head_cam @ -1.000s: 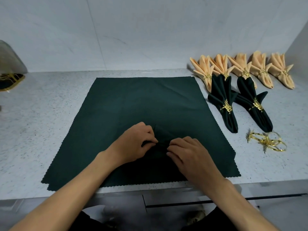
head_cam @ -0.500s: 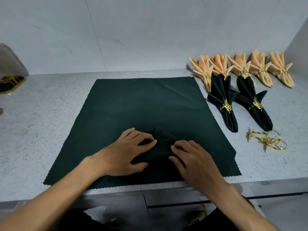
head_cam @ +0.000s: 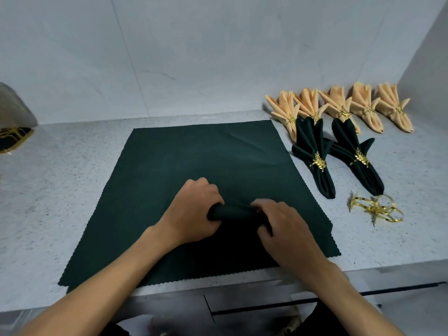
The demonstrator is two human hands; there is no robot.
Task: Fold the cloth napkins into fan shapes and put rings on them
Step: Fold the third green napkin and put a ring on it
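Note:
A dark green cloth napkin [head_cam: 208, 156] lies spread flat on the speckled counter [head_cam: 60, 190]. Near its middle a raised pleat [head_cam: 236, 210] of the cloth is bunched up. My left hand [head_cam: 194, 214] pinches the left end of that pleat, fingers curled round it. My right hand [head_cam: 283, 226] pinches the right end. Loose gold napkin rings [head_cam: 378, 209] lie in a small pile to the right of the napkin.
Two folded green napkins with gold leaf rings [head_cam: 317, 161] [head_cam: 358, 156] lie at the right. Behind them stands a row of several peach folded napkins [head_cam: 339, 107]. A dark tray with gold trim [head_cam: 14, 139] sits at the far left. The counter's front edge [head_cam: 388, 265] runs below the napkin.
Both hands went from pressing flat on the cloth to gripping a raised pleat, which now stands up between them.

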